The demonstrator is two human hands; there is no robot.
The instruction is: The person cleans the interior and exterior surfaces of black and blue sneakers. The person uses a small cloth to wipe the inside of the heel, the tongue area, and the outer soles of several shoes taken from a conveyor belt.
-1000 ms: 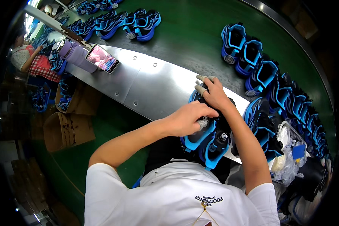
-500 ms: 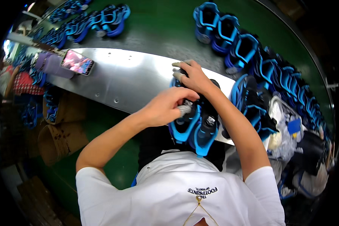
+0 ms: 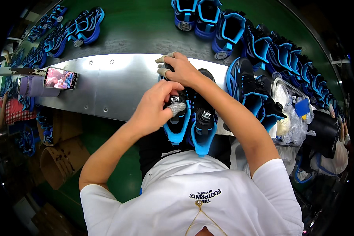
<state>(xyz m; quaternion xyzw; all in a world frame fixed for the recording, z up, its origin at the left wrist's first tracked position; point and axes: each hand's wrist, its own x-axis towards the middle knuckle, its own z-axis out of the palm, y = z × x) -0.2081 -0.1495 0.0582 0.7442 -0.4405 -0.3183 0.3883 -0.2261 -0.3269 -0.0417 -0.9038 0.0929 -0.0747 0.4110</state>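
A black and bright blue sneaker (image 3: 177, 131) rests at the bench's near edge, heel toward me. My left hand (image 3: 155, 105) is closed at its tongue, thumb and fingers curled together; a grey cover wraps the thumb. My right hand (image 3: 181, 70) lies closed over its toe end, with pale covers on several fingertips. Both hands hide much of the upper. Right beside it sits a matching sneaker (image 3: 203, 128), a round shiny label on its insole, under my right forearm and untouched by my fingers.
A metal bench plate (image 3: 118, 86) borders a green conveyor (image 3: 137, 23) carrying rows of similar sneakers (image 3: 230, 33). At left, a phone (image 3: 61, 78) leans on a purple holder (image 3: 37, 86). More sneakers (image 3: 249, 88) stand right, by a tray of clear plastic (image 3: 293, 122). A cardboard box (image 3: 63, 161) sits below.
The whole view has shifted, so the bench and phone sit farther left in it. Both hands stay on the same sneaker, with little visible change in grip.
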